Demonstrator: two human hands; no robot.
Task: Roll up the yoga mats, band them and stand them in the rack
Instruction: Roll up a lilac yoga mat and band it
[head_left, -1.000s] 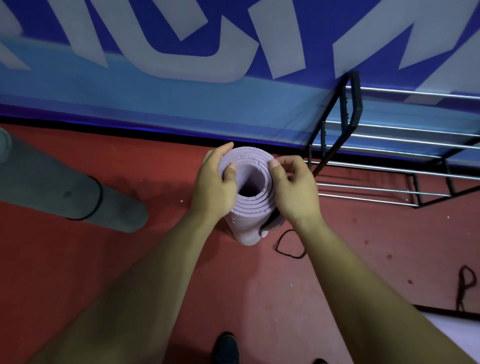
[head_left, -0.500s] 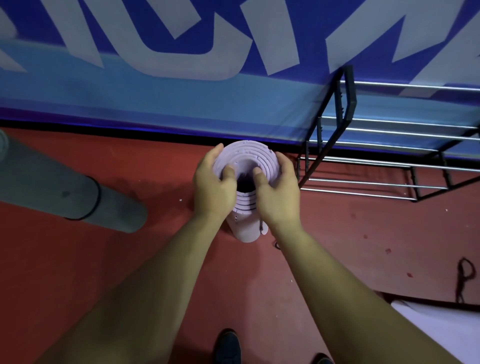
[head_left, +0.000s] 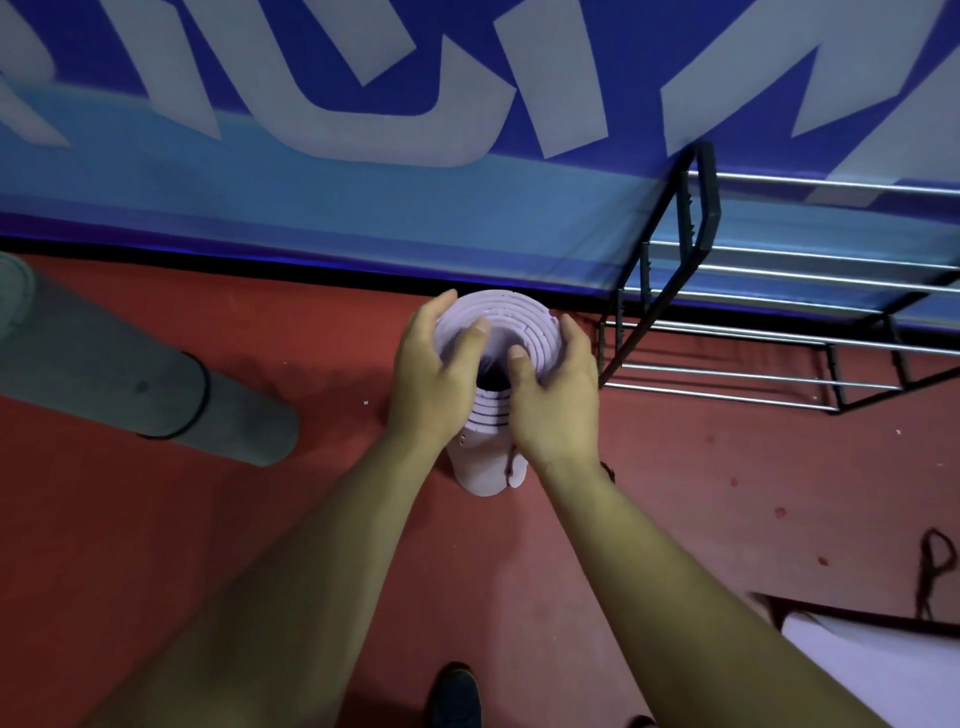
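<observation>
Shoe (head_left: 454, 693): dark toe at the bottom edge, on the red floor (head_left: 260, 519).
Flat mat (head_left: 878, 670): pale lilac sheet on the floor at lower right; a dark loop (head_left: 935, 564) lies just beyond it.
Left hand (head_left: 431, 384): closed around the left side of the rolled lilac mat (head_left: 485, 467), thumb over the top rim.
Right hand (head_left: 553, 400): closed around the right side of the same roll, thumb at the hollow core.
Rolled lilac mat: upright on the floor, between both hands, near the rack's left end, outside it.
Grey mat (head_left: 130, 374): rolled, lying at far left, black band (head_left: 200, 395) around it.
Rack (head_left: 779, 322): black frame with metal bars, against the blue banner (head_left: 363, 197).
</observation>
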